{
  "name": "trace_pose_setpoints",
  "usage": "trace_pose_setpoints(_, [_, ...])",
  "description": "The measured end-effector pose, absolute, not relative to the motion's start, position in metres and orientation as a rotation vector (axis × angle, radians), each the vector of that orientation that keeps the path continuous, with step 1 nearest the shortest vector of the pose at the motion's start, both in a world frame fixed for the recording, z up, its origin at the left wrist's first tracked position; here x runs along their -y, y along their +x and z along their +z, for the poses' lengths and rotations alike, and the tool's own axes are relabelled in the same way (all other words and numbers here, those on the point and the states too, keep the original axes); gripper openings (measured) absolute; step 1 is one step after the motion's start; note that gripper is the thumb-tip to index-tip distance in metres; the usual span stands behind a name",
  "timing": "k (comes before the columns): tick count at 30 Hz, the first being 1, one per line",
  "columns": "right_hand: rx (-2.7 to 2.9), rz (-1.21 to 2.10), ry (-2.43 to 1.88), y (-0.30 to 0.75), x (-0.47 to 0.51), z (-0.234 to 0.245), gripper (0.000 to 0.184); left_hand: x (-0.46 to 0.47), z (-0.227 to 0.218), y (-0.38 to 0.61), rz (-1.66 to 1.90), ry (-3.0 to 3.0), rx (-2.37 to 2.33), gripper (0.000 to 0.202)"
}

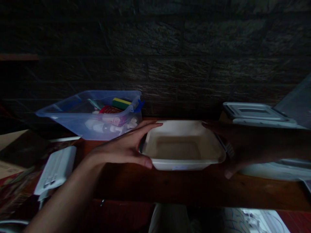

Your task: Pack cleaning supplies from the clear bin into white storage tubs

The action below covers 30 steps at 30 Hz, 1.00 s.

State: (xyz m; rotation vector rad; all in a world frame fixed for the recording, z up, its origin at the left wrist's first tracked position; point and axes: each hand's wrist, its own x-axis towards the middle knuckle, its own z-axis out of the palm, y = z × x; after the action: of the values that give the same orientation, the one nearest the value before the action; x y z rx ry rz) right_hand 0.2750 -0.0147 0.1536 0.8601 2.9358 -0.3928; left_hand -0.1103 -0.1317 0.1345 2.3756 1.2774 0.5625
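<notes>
A white rectangular plastic container (187, 164) without a lid sits on a brown wooden bench. Its inside looks bare, with a beige floor. My left hand (128, 147) grips its left end, thumb at the front corner and fingers along the back corner. At the right end, beside a clip on the container's side, is my right hand (227, 149), deep in shadow. Its fingertips reach the back right corner, while the thumb hangs apart below the rim.
Left of the container stands a translucent blue bin (97, 124) holding a yellow-green sponge (121, 103) and bottles. A white power bank (57, 168) with a cable lies at the left. Lidded pale boxes (257, 111) stand at the right. A dark block wall (170, 64) rises behind the wooden bench (170, 187).
</notes>
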Motion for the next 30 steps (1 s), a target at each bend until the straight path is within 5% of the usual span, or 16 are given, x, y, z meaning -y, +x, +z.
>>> trace_pose_setpoints(3, [-2.896, -0.468, 0.833, 0.277, 0.005, 0.143, 0.151, 0.134, 0.120, -0.115, 0.469, 2.381, -1.254, 0.128])
trace_pose_setpoints(12, [-2.699, -1.057, 0.860, 0.246, -0.042, 0.160, 0.072, 0.085, 0.094, -0.119, 0.922, 2.035, -1.383, 0.090])
trace_pose_setpoints(30, [-2.551, -1.169, 0.908, 0.238, -0.070, 0.168, 0.055, 0.066, 0.081, -0.115, 1.215, 1.757, -1.341, 0.080])
